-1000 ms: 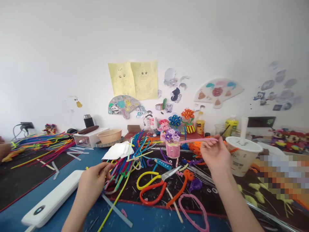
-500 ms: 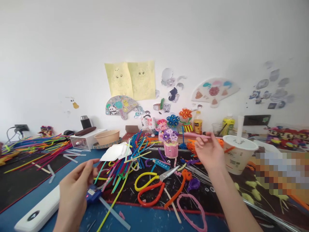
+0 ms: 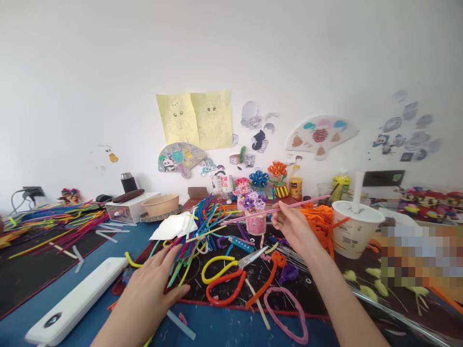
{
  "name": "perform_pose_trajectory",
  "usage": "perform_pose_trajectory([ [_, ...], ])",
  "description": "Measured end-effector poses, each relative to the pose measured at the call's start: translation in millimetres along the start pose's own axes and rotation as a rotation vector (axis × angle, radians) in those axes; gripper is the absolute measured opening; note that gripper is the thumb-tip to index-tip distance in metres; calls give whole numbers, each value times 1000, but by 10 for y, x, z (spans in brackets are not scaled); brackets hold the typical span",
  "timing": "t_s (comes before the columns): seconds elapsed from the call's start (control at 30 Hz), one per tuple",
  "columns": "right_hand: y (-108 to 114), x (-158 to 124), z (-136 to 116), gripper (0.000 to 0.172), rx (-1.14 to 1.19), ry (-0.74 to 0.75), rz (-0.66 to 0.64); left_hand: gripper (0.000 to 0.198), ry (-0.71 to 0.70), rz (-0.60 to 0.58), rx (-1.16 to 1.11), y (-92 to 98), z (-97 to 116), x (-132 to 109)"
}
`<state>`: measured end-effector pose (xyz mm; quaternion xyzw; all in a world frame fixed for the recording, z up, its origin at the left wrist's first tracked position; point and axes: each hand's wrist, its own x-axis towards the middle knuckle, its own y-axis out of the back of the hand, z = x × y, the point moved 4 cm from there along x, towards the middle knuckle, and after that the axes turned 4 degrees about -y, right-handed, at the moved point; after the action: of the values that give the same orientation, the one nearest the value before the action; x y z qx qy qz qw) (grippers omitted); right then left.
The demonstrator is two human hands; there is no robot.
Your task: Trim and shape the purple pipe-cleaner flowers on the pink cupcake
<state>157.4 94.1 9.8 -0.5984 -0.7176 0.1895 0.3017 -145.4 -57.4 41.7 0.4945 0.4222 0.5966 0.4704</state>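
Head view — pink pipe cleaner (image 3: 268, 212) pinched mid-length between right fingers (image 3: 282, 220).

There's the thermos (image 3: 128, 183) at the tabletop's (image 3: 121, 245) far edge, amber bottle (image 3: 295, 187) well right, then the yellow bottle (image 3: 342, 182)!

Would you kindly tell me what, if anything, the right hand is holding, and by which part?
The right hand holds a pink pipe cleaner near its middle.
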Motion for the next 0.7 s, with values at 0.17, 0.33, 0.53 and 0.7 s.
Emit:
perform_pose_trajectory([
  [0.17,-49,-22,13,30,-21,-23,-35,59,99,641,153,363,355,-177],
  [0.33,-110,-42,19,32,2,-35,-59,37,-62,222,-894,-142,1087,138],
  [0.53,-186,-30,51,35,21,-42,-43,35,-119,342,-1267,-412,1718,756],
  [0.7,-82,15,-4,33,85,25,83,30,-172,509,-1458,-315,1665,962],
])
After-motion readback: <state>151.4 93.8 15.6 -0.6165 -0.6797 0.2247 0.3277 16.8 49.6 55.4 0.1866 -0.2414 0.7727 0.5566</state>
